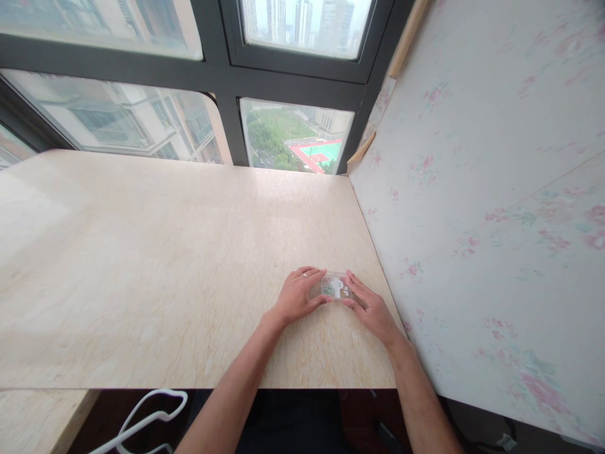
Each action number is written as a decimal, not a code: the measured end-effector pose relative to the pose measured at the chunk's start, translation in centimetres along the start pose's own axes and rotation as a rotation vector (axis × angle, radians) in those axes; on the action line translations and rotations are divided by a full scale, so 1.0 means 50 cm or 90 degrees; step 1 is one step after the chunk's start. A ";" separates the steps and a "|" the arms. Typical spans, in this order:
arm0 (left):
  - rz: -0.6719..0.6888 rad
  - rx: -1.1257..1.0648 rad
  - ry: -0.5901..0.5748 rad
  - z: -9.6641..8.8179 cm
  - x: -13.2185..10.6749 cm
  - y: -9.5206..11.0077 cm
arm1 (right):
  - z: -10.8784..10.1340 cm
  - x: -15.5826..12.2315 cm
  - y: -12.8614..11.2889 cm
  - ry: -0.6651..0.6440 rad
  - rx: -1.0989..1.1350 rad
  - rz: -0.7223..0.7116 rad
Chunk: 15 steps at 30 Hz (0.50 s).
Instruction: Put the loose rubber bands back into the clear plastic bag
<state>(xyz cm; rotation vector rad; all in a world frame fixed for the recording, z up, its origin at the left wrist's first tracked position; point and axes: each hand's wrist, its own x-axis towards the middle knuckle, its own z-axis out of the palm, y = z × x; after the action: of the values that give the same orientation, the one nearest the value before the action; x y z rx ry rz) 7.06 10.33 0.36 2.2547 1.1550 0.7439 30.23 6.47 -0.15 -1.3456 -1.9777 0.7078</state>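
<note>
A small clear plastic case (336, 287) with a white print and coloured bits lies flat on the beige stone sill, close to the right wall. My left hand (302, 293), with a ring on one finger, holds its left end between thumb and fingers. On the opposite end, my right hand (372, 308) grips it the same way, thumb at the near edge and fingers at the far edge. The small details inside the case are too fine to make out.
The marble-patterned sill (165, 271) stretches far to the left. Dark-framed windows (215, 85) stand behind it, and a floral-papered wall (472, 189) rises on the right. Below the front edge, a white hanger-like loop (142, 422) shows at the lower left.
</note>
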 end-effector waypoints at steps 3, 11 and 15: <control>-0.008 0.012 -0.006 0.002 0.001 0.005 | 0.000 0.001 -0.005 0.002 -0.009 0.000; -0.030 0.035 -0.043 -0.009 0.010 0.020 | -0.020 0.019 -0.013 -0.016 -0.121 -0.003; -0.031 0.053 -0.062 -0.016 0.021 0.027 | -0.031 0.041 -0.044 -0.070 -0.266 -0.007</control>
<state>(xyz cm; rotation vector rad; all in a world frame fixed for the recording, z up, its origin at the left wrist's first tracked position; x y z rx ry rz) 7.78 10.65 2.05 2.2950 1.2094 0.5695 29.51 7.78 2.88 -1.5570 -2.3091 0.3791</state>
